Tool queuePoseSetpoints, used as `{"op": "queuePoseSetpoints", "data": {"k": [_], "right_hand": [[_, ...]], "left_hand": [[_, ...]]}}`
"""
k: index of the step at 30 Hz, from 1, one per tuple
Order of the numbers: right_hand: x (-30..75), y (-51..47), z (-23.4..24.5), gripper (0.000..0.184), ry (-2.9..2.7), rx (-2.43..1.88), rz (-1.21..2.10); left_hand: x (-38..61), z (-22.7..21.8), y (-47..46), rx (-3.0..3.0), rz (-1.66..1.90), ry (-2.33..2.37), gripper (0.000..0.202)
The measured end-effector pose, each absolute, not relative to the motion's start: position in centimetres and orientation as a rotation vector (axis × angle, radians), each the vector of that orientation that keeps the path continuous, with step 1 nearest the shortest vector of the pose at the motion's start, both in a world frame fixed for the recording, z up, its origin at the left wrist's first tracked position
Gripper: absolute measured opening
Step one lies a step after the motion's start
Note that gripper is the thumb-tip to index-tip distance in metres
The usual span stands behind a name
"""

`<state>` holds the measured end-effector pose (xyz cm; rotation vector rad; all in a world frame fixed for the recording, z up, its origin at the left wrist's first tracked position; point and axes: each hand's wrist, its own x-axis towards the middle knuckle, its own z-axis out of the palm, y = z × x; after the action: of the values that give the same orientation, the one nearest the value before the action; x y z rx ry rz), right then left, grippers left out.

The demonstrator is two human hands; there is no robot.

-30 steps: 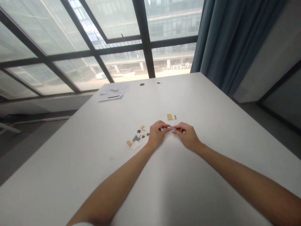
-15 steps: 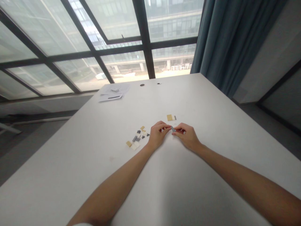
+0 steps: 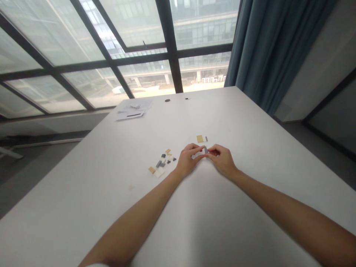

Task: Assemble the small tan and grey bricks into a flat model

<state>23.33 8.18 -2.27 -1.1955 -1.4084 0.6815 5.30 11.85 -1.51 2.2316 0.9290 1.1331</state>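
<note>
Between my two hands is a small grey building brick piece (image 3: 206,150), tilted upright above the white table (image 3: 236,211). My left hand (image 3: 190,157) grips it from the left, with thumb and forefinger at its lower and upper ends. From the right, my right hand (image 3: 221,158) pinches the same piece; its curled fingers hide part of it. Just beyond my hands lies a tan studded plate (image 3: 200,138) with a white and grey part at its right side. Left of my left hand are several loose pieces, among them a tan piece (image 3: 151,170), grey bricks (image 3: 160,164) and black pieces (image 3: 168,162).
Papers (image 3: 130,114) lie at the far left of the table. Near its back edge are a dark round disc (image 3: 167,100) and a small dark object (image 3: 187,98). Windows stand behind the table, and a blue curtain (image 3: 258,55) hangs at the right.
The grey piece has turned more upright between my hands. My left thumb and forefinger have spread apart around it and shifted slightly right. The loose pieces lie as before.
</note>
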Motion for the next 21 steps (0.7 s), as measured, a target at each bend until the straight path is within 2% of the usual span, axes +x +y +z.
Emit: {"op": "queuePoseSetpoints", "data": {"k": [8,21], "right_hand": [[23.43,8.21,-2.72,0.022,-1.406,-1.206,0.615],[23.27,7.48,-1.88,0.017,-1.622,-1.159,0.431]], "left_hand": [[5.29,-1.83,11.88,2.279,1.077,0.867,0.042],[5.30,-1.36,11.87,2.183,1.144,0.919,0.033]]}}
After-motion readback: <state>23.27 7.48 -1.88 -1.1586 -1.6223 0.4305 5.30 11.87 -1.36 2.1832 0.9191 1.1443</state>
